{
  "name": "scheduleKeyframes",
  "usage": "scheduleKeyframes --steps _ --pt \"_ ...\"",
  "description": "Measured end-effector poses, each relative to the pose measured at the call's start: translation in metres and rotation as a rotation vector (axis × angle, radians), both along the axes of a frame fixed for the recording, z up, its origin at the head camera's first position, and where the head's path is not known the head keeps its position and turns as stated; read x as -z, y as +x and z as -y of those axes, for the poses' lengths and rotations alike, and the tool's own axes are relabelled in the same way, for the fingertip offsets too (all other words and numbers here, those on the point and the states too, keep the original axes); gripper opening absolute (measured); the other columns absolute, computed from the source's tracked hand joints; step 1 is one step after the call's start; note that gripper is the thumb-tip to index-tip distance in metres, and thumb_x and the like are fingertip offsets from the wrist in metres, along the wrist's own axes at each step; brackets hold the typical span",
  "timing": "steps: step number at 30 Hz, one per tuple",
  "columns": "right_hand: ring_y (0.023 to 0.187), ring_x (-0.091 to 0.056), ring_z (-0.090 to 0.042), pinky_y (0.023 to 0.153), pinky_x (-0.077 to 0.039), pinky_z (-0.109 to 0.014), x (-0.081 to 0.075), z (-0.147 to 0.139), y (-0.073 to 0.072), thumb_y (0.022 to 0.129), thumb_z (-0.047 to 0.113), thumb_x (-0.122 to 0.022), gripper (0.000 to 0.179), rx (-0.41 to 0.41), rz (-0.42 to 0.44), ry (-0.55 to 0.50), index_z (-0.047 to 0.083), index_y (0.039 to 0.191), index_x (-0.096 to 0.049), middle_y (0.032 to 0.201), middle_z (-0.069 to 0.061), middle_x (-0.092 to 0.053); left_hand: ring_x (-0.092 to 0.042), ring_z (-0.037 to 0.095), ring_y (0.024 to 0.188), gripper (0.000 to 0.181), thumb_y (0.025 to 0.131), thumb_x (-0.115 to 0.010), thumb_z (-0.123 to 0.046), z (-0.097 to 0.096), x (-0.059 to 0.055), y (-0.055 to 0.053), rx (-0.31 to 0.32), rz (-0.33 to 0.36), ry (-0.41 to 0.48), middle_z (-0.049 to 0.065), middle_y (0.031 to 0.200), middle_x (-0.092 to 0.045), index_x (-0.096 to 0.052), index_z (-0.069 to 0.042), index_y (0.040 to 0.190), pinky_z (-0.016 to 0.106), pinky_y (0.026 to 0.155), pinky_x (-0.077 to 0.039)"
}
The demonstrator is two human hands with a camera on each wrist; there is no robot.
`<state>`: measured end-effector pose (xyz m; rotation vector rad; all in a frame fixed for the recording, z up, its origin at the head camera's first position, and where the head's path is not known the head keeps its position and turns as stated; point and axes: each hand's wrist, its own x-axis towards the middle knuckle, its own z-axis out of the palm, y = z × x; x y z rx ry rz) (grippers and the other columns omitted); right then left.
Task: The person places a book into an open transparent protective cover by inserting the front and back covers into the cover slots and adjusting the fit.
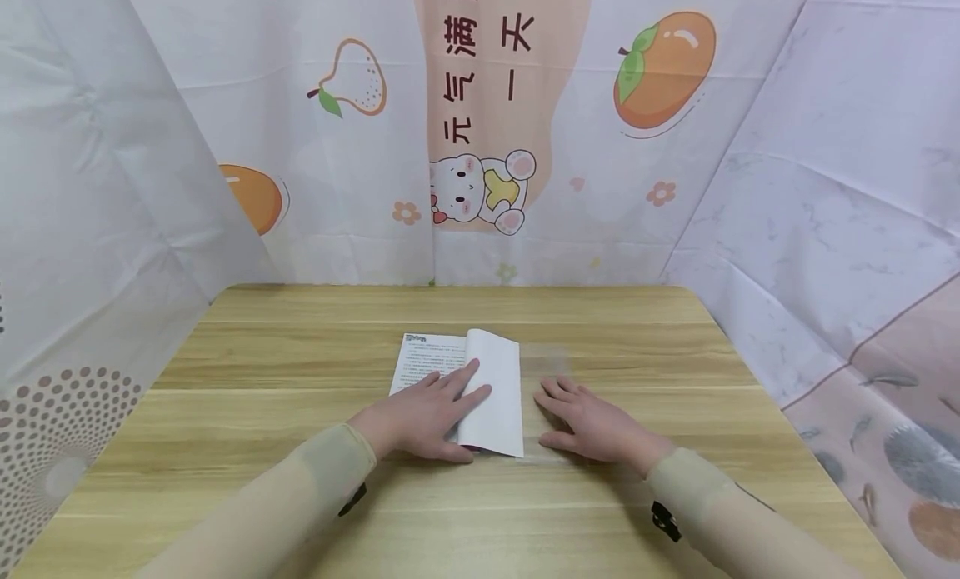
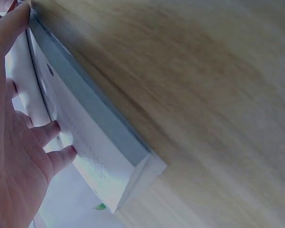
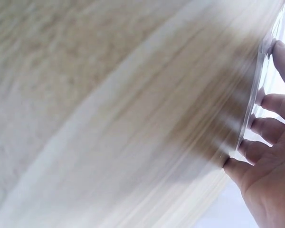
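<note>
A thick book (image 2: pixel 85 137) lies on the table, with a page of printed text (image 1: pixel 429 358) showing at its left. Across its right part stands a blank white sheet or cover flap (image 1: pixel 497 396), slightly curved. My left hand (image 1: pixel 420 416) rests spread on the book, with some fingertips on the white flap and the thumb by the near edge. A clear plastic sheet (image 1: pixel 546 360) extends to the right of the book. On this sheet rests my right hand (image 1: pixel 592 422), fingers extended; the right wrist view shows the fingertips along the plastic's edge (image 3: pixel 253 90).
The wooden table (image 1: pixel 300 329) has rounded far corners. Behind it hangs a printed curtain (image 1: pixel 600 212) with fruit and a cartoon animal, and pale cloth (image 1: pixel 97 187) hangs at the sides. A black strap piece (image 1: pixel 665 519) sits at the right wrist.
</note>
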<state>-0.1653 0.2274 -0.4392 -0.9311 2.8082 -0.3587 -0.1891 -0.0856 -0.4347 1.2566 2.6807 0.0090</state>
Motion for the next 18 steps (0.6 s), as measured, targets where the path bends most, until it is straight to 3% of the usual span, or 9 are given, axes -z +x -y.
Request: scheduleKeyframes --steps 7,13,18 --pt "0.147 -0.032 -0.049 0.116 -0.031 -0.063 -0.0014 0.0005 -0.0005 0.099 0.041 -0.066 0.069 -0.012 -0.006 -0.003 -0.002 0.15 -0.048 0.158 -0.027 -0.039 -0.019 0.036 0.156 0.096 0.093 -0.054 -0.072 -0.0023 -0.0033 -0.0006 0.025 -0.014 -0.006 0.015 0.172 -0.001 -0.019 -0.021 0.165 0.044 0.122 -0.029" --pt "0.147 -0.032 -0.049 0.116 -0.032 -0.062 -0.0034 0.0014 -0.0001 0.099 0.04 -0.066 0.069 -0.006 -0.005 0.005 -0.002 0.15 -0.048 0.158 -0.027 -0.039 -0.015 0.035 0.157 0.096 0.092 -0.053 -0.073 -0.0026 -0.0037 -0.0013 0.046 -0.072 -0.012 0.018 0.171 -0.005 -0.022 -0.019 0.165 0.041 0.123 -0.027" --pt "0.147 -0.032 -0.05 0.116 -0.031 -0.063 -0.0034 0.0019 0.0001 0.1 0.041 -0.065 0.069 -0.011 -0.003 0.006 -0.003 0.15 -0.048 0.158 -0.028 -0.038 -0.01 0.032 0.158 0.1 0.09 -0.055 -0.075 -0.0036 -0.0064 -0.002 0.054 -0.053 -0.018 0.016 0.172 -0.003 -0.019 -0.02 0.165 0.041 0.124 -0.027"
